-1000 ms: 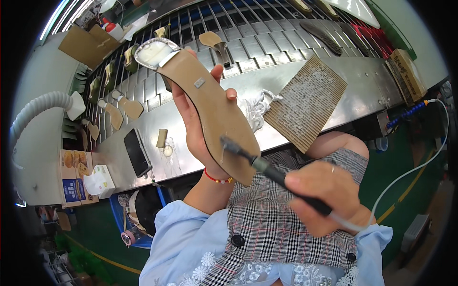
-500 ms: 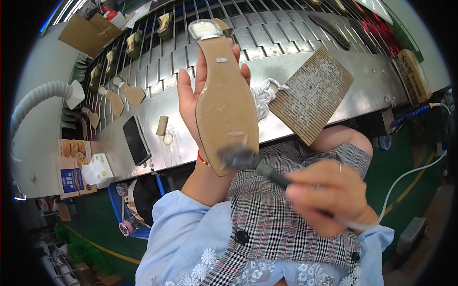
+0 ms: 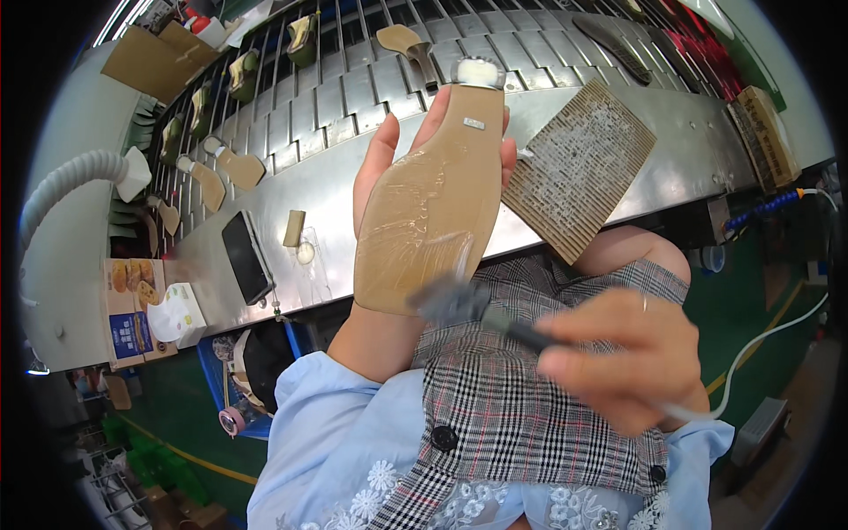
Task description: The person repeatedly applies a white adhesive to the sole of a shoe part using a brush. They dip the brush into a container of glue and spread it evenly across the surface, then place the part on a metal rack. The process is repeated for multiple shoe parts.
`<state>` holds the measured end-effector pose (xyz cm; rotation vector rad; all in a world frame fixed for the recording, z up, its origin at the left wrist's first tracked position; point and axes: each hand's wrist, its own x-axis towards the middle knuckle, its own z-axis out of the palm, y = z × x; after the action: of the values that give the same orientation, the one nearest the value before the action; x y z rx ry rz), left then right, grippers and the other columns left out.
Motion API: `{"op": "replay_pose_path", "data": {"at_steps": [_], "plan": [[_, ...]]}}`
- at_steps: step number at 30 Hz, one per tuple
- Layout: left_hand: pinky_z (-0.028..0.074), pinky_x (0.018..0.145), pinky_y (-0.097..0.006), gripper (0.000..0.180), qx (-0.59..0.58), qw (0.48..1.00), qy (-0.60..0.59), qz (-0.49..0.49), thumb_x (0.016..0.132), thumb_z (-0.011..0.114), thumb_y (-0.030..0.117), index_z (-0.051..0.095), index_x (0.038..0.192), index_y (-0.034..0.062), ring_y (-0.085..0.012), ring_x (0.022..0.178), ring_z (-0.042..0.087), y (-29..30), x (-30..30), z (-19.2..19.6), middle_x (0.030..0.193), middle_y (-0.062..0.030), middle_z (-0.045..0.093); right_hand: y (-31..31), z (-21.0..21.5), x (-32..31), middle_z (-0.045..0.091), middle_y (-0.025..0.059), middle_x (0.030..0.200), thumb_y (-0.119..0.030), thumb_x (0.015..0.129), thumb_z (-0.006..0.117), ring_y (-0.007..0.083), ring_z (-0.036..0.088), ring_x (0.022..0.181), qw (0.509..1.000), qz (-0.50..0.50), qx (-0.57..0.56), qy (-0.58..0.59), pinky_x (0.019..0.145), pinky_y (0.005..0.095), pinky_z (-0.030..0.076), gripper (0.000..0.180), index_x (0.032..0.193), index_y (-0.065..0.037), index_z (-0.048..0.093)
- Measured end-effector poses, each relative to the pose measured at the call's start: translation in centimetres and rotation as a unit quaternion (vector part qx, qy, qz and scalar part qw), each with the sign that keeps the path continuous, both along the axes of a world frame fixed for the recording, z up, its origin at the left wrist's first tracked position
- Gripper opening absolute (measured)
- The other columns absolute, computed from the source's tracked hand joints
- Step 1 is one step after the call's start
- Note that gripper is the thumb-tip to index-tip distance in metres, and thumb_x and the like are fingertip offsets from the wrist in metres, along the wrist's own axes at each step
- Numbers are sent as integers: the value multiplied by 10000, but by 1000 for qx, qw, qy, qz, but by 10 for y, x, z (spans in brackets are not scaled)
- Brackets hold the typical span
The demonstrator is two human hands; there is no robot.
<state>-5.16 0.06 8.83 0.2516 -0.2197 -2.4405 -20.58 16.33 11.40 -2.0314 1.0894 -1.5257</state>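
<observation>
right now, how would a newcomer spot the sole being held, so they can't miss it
Find the steel bench, then the left hand over it. The sole lies along that hand, its white end pointing away from the person. Unlike the beige soles lying to its left, it is held, its face marked with glossy streaks and a small pale label.

Brightly lit, glare on steel bench [image 3: 305, 187], blurred right hand [image 3: 627, 362], black edges

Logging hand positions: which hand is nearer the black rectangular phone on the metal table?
Left. The left hand, under the tan, curved shoe sole, is right of the phone; the right hand, holding the black-handled brush, is farther right.
</observation>
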Motion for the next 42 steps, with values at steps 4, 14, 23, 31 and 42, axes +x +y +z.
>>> {"op": "replay_pose_path", "data": {"at_steps": [4,14,23,31,42], "plan": [[482,980,-476,566,41,999,10,-32,1011,312,468,332,1484,157,-409,1134,544,3,-1,5,1378,-247,449,2,9,-8,684,197,936,24,665,727,256,660,663,999,-6,24,-23,575,310,523,332,996,-8,711],[428,1045,-461,663,44,993,-2,-105,997,319,519,331,1478,63,-359,1228,504,11,7,15,1425,-232,420,1,17,-28,698,201,849,-124,765,669,279,663,666,997,28,59,40,712,418,534,116,850,-60,713],[449,1013,-491,695,41,988,12,-150,981,335,556,336,1481,73,-377,1193,532,5,12,14,1378,-208,491,-2,12,-24,657,282,1011,-148,797,668,280,659,729,999,30,-29,-9,673,375,537,250,1009,-17,675],[474,979,-501,684,74,993,-11,-87,974,346,574,376,1459,93,-418,1121,547,8,6,18,1332,-212,520,-1,14,16,661,227,921,-69,711,687,252,686,691,992,77,-87,51,572,286,574,262,961,8,707],[503,949,-464,684,35,994,-19,-100,978,333,569,377,1458,84,-343,1129,566,6,13,19,1337,-173,532,1,26,3,676,259,925,-40,734,705,270,685,665,994,73,-15,81,563,312,566,194,918,12,734]]}}
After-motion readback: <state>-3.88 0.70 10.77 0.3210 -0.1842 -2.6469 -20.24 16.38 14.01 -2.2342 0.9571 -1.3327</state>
